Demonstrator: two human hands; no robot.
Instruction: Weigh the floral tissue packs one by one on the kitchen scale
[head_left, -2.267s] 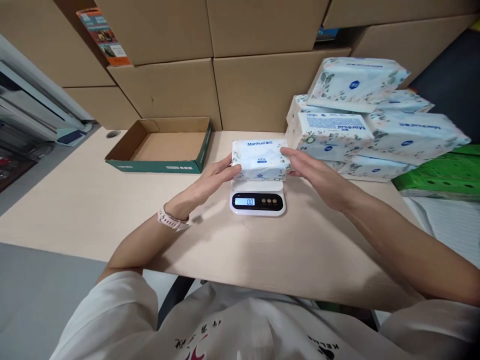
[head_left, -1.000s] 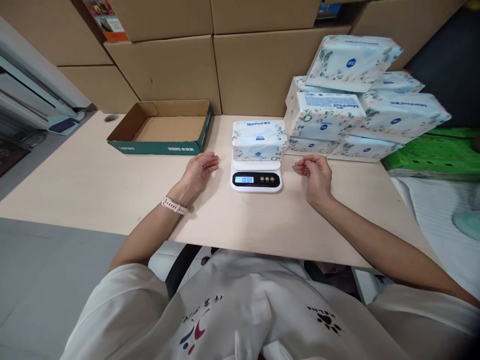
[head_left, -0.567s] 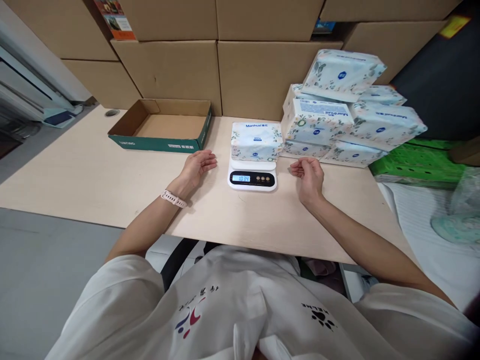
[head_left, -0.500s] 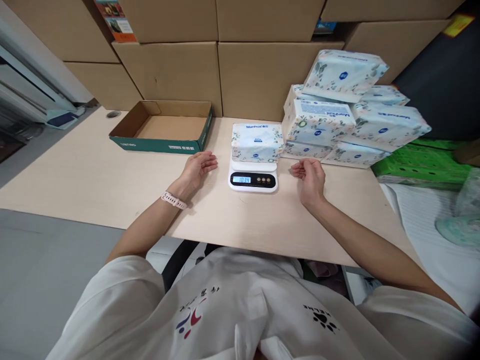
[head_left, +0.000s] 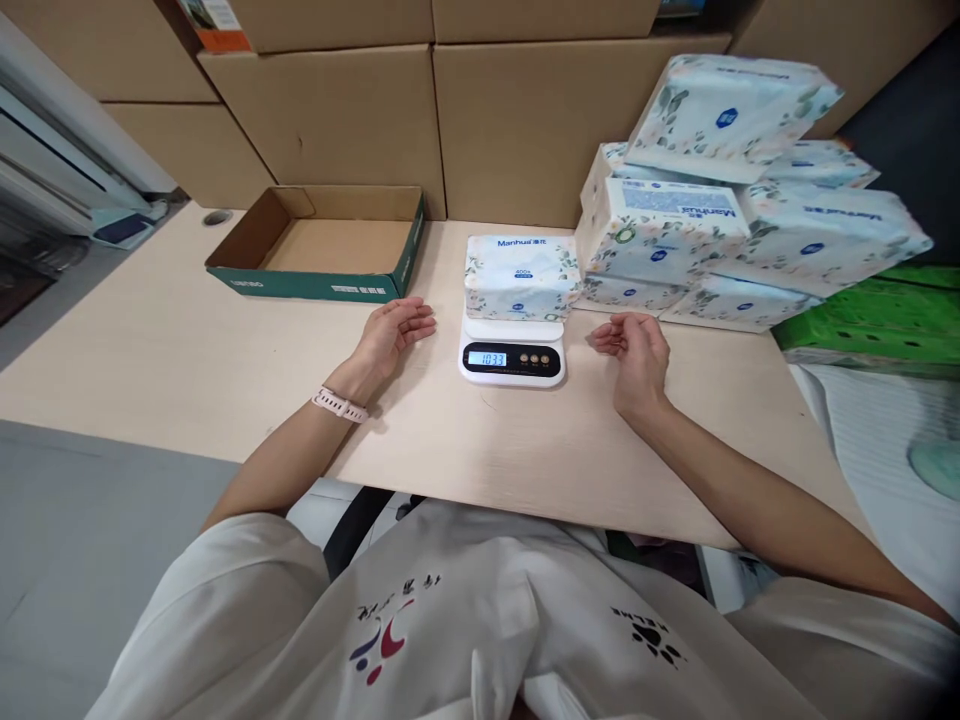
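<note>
A tissue pack (head_left: 520, 277) with blue lettering and a leaf print lies on the white kitchen scale (head_left: 511, 378), whose lit display seems to read 1033. My left hand (head_left: 388, 335) rests on the table left of the scale, fingers stretched out, holding nothing. On the scale's other side lies my right hand (head_left: 636, 360), its fingers loosely curved and apart, also without anything in it. Neither hand touches the scale or the pack. Right behind my right hand stands a pile of similar tissue packs (head_left: 679, 240), several of them, stacked unevenly.
At the back left of the table (head_left: 187, 370) sits an open, shallow green cardboard tray (head_left: 307, 286). Large brown cartons (head_left: 510, 140) form a wall behind. A bright green package (head_left: 877, 325) and white padded material (head_left: 892, 430) lie to the right.
The view has shifted slightly closer and down. The last digit on the scale's display has gone from 4 to 3. Both hands stay in nearly the same place.
</note>
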